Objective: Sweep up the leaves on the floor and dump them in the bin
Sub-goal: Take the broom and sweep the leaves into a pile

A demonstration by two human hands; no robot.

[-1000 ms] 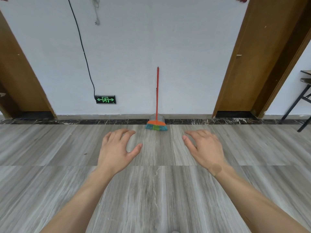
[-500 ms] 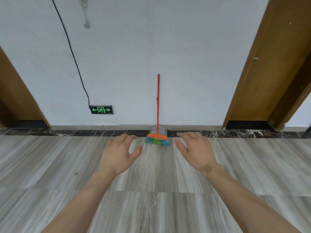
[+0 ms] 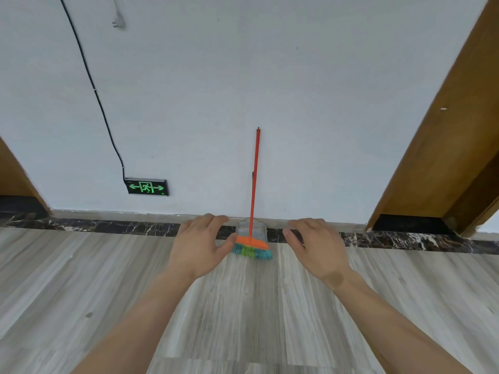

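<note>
A broom [image 3: 253,190] with a long orange-red handle, orange head and teal and green bristles leans upright against the white wall straight ahead. Behind its head stands a grey dustpan [image 3: 260,230] on the floor by the skirting. My left hand [image 3: 201,245] reaches forward, palm down and empty, just left of the bristles. My right hand [image 3: 316,248] is stretched out the same way just right of them, holding nothing. Both have relaxed, slightly bent fingers. No leaves and no bin are in view.
The floor is grey wood-grain planks [image 3: 243,319] with a dark marble strip [image 3: 405,240] along the wall. A green exit sign [image 3: 147,187] sits low on the wall with a black cable [image 3: 91,82] running up. Brown door frames stand at left [image 3: 16,174] and right [image 3: 442,147].
I have come closer to the wall. The broom looks larger, and both hands now flank its head instead of hanging short of it.
</note>
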